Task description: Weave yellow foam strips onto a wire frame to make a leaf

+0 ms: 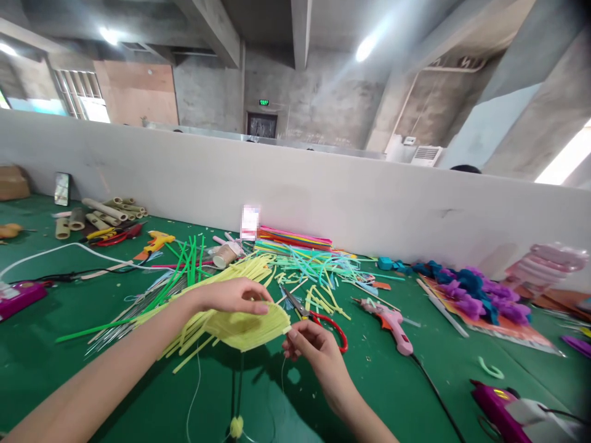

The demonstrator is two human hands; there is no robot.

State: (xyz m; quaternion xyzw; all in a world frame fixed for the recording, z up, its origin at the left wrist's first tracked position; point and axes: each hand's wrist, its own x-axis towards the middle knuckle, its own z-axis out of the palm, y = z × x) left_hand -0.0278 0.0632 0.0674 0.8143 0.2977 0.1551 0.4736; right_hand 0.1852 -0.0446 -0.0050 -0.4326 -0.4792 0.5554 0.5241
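Yellow piece [249,331] sits under the left hand [239,296], grip unclear; right hand [318,352] pinches its tip; scissors [300,309] lie just beyond.

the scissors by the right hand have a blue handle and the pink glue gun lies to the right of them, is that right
Not quite: the head view shows that the scissors by the right hand have a red handle, not a blue one. The pink glue gun does lie to their right.

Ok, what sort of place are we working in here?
Probably a craft workshop: a pink glue gun, red-handled scissors and piles of coloured strips lie together on a green table.
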